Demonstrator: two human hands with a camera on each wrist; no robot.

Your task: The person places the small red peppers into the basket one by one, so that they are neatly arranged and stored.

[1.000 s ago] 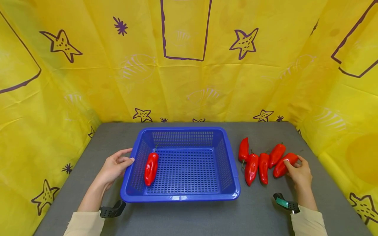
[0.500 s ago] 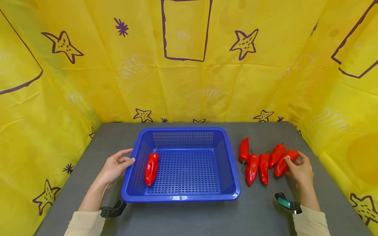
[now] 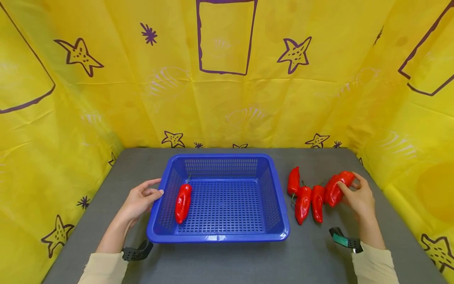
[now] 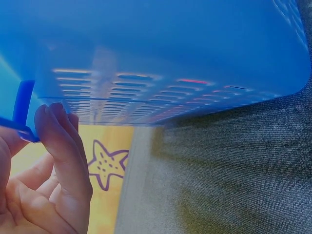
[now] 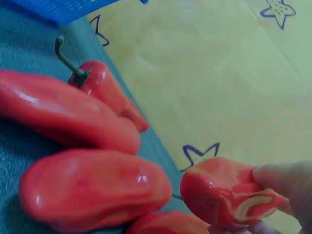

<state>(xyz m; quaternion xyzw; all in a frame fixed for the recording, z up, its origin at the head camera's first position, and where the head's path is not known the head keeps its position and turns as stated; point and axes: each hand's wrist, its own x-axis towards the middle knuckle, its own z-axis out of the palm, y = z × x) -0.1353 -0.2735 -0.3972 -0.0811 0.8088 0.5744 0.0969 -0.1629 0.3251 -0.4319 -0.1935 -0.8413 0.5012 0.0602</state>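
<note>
My left hand (image 3: 139, 200) grips the left rim of a blue plastic basket (image 3: 217, 238), thumb on top and fingers beneath, as the left wrist view shows. Inside the basket, along its left side, lies one long red pepper (image 3: 183, 203). On the right, my right hand (image 3: 359, 196) pinches another red pepper (image 5: 219, 192) between thumb and fingers. That held pepper overlaps one behind it in the head view. In the right wrist view it shows beside several other peppers, with a pale scarred patch on its skin.
Left of the right hand, between it and the basket, lie three red peppers, one at the back (image 3: 293, 181), one in front (image 3: 302, 205) and one beside that (image 3: 317, 203). A yellow patterned curtain (image 3: 227, 98) encloses the grey table (image 3: 241, 264) at the back and sides.
My right hand has raised the pepper it holds and brought it up and slightly left, over the neighbouring pepper. The left hand and basket keep their place.
</note>
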